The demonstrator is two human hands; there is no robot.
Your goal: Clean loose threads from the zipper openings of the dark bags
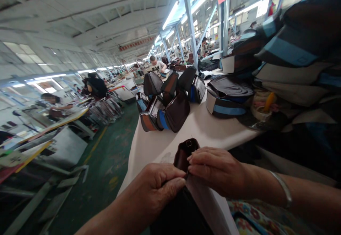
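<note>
Both hands meet over a dark brown, leather-like piece (182, 158), which looks like part of a bag; I cannot make out its exact kind. A small metal-looking outline shows near its far end. My left hand (162, 185) is closed, thumb and forefinger pinching the near edge. From the right, my right hand (213, 167) closes its fingers on the same piece's side, close to the left fingertips. Below them, a black part and a pale lining (202, 196) hang toward my lap. The fingers hide the exact spot they grip.
On the white table (157, 146) ahead stand several dark bag pieces (174, 112) with blue and brown bands. More are stacked at the right (293, 54), beside a jar (262, 109) with a yellow handle. A green aisle (109, 164) runs left; people work at tables beyond.
</note>
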